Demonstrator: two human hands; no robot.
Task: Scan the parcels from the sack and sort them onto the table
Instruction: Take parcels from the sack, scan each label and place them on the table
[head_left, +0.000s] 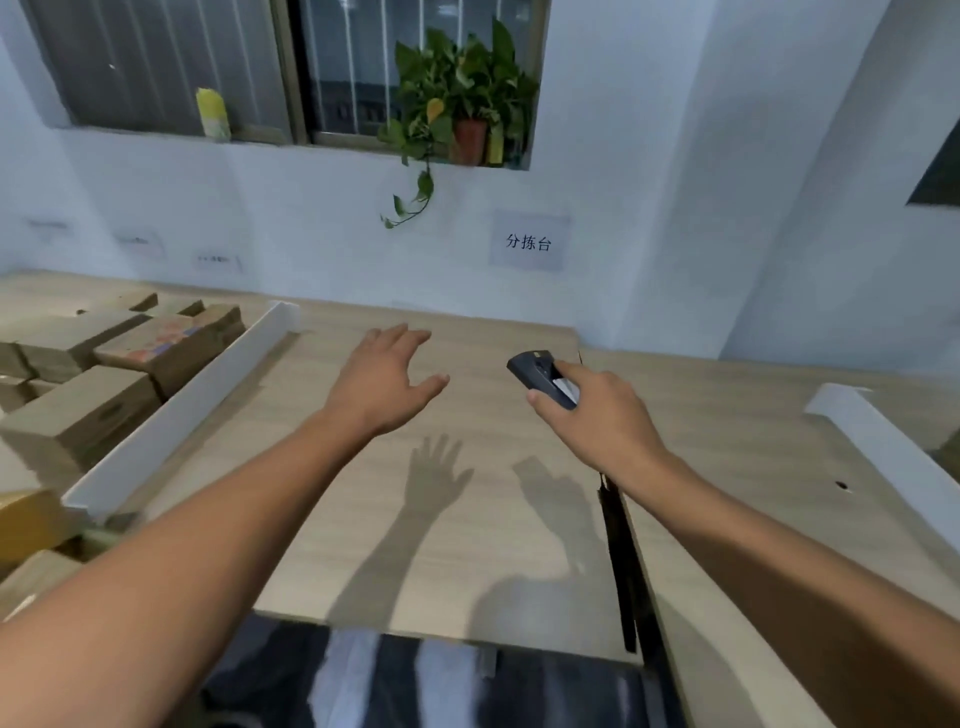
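Note:
My left hand (382, 382) hovers above the wooden table (467, 519), palm down, fingers spread, holding nothing. My right hand (597, 415) is raised over the table's middle and grips a dark handheld scanner (540, 376), whose tip points away from me. Several brown cardboard parcels (104, 374) are stacked at the left, behind a white divider strip (182, 415). No sack shows in this view.
A second white divider (883, 452) lies at the right on an adjoining table (753, 441), with a dark gap (621, 545) between the two tabletops. A wall with a paper sign (529, 241) and a potted plant (462, 98) on the windowsill stands behind.

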